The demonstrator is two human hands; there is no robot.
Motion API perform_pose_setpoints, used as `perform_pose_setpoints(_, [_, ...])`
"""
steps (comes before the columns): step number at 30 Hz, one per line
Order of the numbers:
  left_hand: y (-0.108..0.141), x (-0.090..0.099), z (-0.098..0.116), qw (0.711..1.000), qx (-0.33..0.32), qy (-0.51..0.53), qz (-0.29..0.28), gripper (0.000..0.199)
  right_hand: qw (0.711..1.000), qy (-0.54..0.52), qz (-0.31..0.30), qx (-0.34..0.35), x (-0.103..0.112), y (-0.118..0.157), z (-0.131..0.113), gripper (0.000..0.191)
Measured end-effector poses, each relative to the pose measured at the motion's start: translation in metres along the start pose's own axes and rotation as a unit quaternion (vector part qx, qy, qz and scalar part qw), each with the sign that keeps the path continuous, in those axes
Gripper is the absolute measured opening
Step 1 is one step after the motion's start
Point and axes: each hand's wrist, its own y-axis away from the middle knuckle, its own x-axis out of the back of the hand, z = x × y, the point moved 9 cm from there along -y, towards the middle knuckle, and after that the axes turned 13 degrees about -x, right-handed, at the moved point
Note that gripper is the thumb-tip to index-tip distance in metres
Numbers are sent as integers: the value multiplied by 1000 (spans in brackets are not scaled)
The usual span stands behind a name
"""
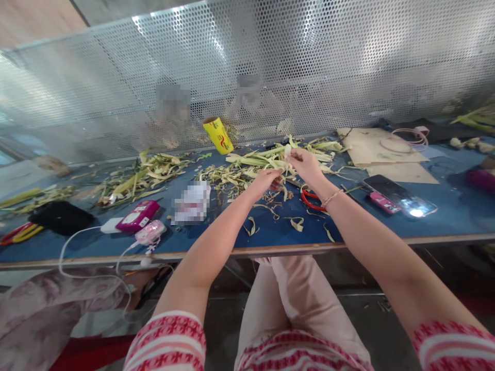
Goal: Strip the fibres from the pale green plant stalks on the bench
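Head view: a pale piece point(287, 152) of plant material stands upright at the fingertips of the right hand point(303, 161), above the near side of a heap of pale green stalks and strips point(247, 167). The right hand is closed in a narrow pinch on this piece. The left hand point(268, 180) is positioned just beside and below it, fingers curled toward the right hand; whether it grips anything cannot be told.

Red handles point(304, 197) lie on the blue tabletop point(216, 239) beside the right wrist, which partly covers them. Loose curled scraps point(297, 224) are scattered near the front edge.

Behind the heap, a yellow cylinder point(218, 135) leans, its open end uppermost, near the perforated metal panel point(332, 67). Left of the heap, in order: a white item point(191, 203) with its surface obscured, a pink case point(150, 232) with a white cable point(93, 276), a purple pack point(138, 216) and a black object point(64, 216). A second heap point(150, 175) lies behind these. On the right: brown sheets point(367, 147) and a dark phone point(398, 195), which overlaps a pink object point(384, 203).
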Motion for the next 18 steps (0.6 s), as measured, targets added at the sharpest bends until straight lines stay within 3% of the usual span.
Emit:
perform_pose_setpoints(3, [3, -4, 2, 999, 7, 36, -3, 28, 993, 95, 16, 69, -2, 5, -10, 25])
perform_pose_setpoints(7, [6, -6, 5, 997, 16, 80, 4, 22, 982, 146, 3, 122, -10, 16, -21, 28])
perform_pose_setpoints(13, [6, -5, 2, 994, 34, 102, 10, 12, 979, 165, -7, 119, -13, 21, -25, 34])
perform_pose_setpoints(18, [4, -2, 0, 991, 47, 126, 24, 9, 966, 194, -32, 169, -20, 27, -31, 26])
